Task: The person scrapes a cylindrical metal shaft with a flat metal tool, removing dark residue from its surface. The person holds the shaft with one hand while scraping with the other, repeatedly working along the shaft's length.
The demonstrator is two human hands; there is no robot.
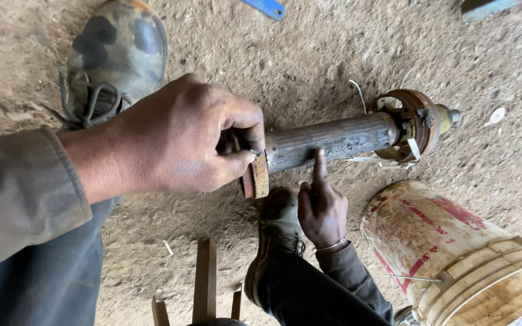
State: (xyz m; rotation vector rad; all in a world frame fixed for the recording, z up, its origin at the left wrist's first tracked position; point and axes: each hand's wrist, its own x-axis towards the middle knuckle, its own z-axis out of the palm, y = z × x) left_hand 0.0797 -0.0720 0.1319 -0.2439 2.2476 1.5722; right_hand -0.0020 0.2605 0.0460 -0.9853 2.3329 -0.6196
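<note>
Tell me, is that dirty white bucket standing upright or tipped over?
Tipped over. The bucket lies on its side on the dirt ground, its ribbed rim pointing toward the lower right corner, beside the rusty shaft.

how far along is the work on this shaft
Done: the rusty hub already sits on the far end of the shaft. In hand: the left hand has its grip pinched on the rusty plate at the near end; another person's finger touches the shaft. Left: unclear; the plate looks slightly tilted.
</note>
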